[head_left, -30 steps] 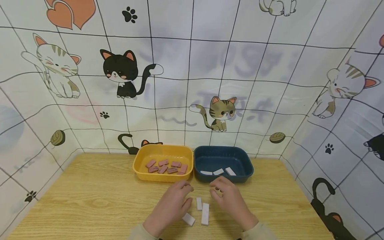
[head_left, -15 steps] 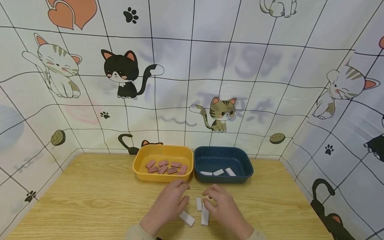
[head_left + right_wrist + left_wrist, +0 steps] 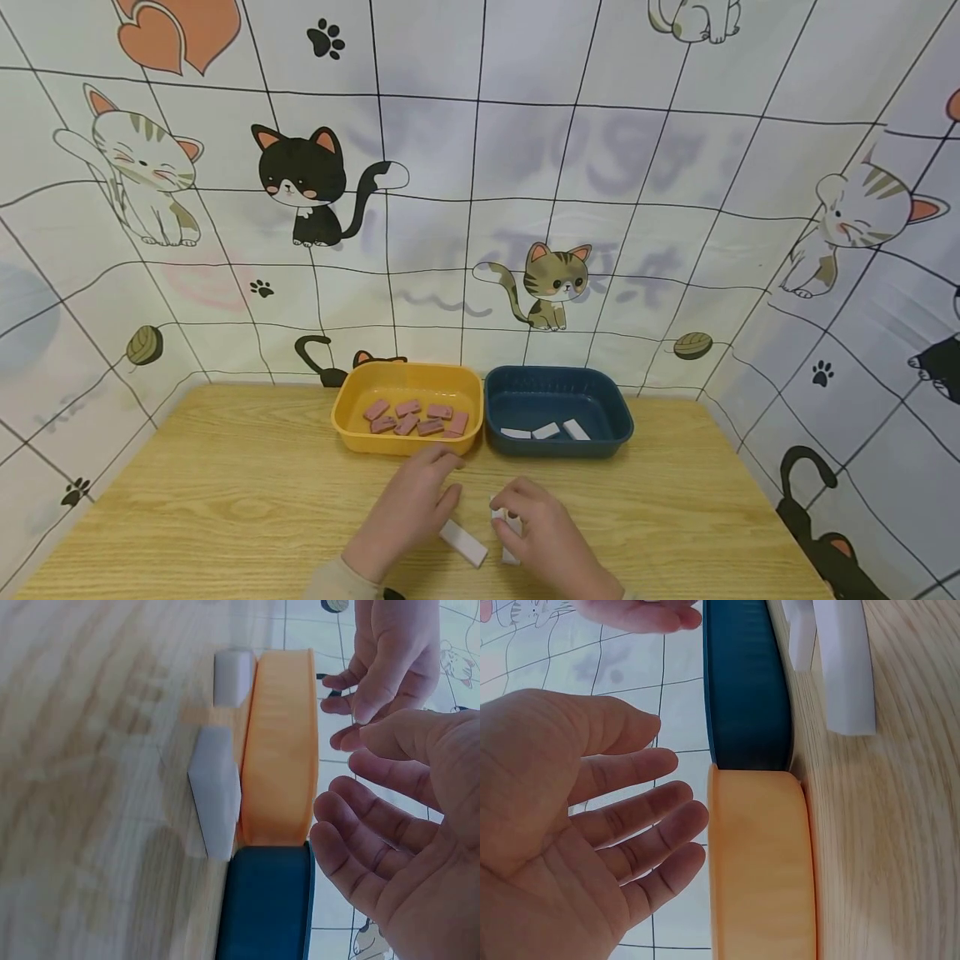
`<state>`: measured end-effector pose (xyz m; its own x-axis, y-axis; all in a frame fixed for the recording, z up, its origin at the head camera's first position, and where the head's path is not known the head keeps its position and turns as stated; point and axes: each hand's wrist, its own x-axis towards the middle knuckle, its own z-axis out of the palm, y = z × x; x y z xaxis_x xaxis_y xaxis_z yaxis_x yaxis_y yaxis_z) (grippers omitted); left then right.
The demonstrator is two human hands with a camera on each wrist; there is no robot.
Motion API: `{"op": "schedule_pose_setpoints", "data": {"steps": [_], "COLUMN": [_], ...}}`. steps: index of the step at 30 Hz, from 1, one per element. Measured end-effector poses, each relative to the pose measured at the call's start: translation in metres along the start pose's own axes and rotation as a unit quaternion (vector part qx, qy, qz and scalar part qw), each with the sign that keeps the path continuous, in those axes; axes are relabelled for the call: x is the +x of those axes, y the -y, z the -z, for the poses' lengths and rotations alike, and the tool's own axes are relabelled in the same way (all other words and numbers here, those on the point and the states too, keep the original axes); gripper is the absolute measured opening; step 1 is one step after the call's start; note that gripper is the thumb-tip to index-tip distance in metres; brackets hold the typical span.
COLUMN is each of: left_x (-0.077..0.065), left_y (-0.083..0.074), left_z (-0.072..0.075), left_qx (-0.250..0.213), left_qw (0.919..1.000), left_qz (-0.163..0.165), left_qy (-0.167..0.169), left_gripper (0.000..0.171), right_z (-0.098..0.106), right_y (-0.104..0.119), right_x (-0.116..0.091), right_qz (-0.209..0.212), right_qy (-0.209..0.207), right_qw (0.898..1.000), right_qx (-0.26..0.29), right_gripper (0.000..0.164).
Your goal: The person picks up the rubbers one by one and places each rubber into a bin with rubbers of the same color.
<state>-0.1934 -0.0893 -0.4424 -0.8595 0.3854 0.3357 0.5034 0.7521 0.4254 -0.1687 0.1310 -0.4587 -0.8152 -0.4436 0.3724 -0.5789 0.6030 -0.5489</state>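
Observation:
Three white rectangular blocks lie on the wooden table before me. The slanted white block (image 3: 463,543) is beside my left hand (image 3: 408,507), whose relaxed fingers hold nothing in the left wrist view. My right hand (image 3: 546,527) hovers over the other two, the nearer white block (image 3: 512,550) and the smaller white block (image 3: 497,505), partly covering both. In the right wrist view its loosely bent fingers (image 3: 360,847) are apart from the blocks and have nothing between them.
A yellow bin (image 3: 345,429) with several small pink blocks (image 3: 407,424) stands at the table's back. Touching its right side is a dark blue bin (image 3: 558,448) holding three white blocks (image 3: 576,429). A cat-patterned sheet (image 3: 435,208) hangs behind and at both sides.
My right hand has moved left and toward me, from beside the two middle blocks to over them. My left hand has drawn slightly left, uncovering more of the slanted block.

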Motion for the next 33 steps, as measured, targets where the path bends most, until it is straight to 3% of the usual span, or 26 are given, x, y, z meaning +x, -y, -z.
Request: {"op": "schedule_pose_setpoints", "data": {"steps": [8, 15, 24, 33], "left_x": [-0.002, -0.002, -0.003, -0.003], "left_y": [0.005, 0.011, 0.013, 0.015], "left_z": [0.000, -0.003, -0.005, -0.006], "left_qx": [-0.007, -0.003, -0.002, -0.019], "left_qw": [0.9999, 0.9999, 0.9999, 0.9996], "left_qz": [0.005, 0.007, 0.005, 0.019], "left_qy": [-0.009, -0.008, -0.010, 0.009], "left_gripper": [0.019, 0.017, 0.016, 0.017], "right_z": [-0.009, -0.015, -0.019, -0.022], "right_y": [0.005, 0.007, 0.012, 0.012], "right_x": [-0.001, 0.000, 0.003, 0.005], "right_qz": [0.011, -0.019, -0.060, -0.084], "right_qy": [0.056, 0.100, 0.147, 0.186], "right_qw": [0.998, 0.994, 0.987, 0.979], "right_qx": [0.011, 0.026, -0.001, -0.004], "right_gripper": [0.009, 0.009, 0.007, 0.007]}}
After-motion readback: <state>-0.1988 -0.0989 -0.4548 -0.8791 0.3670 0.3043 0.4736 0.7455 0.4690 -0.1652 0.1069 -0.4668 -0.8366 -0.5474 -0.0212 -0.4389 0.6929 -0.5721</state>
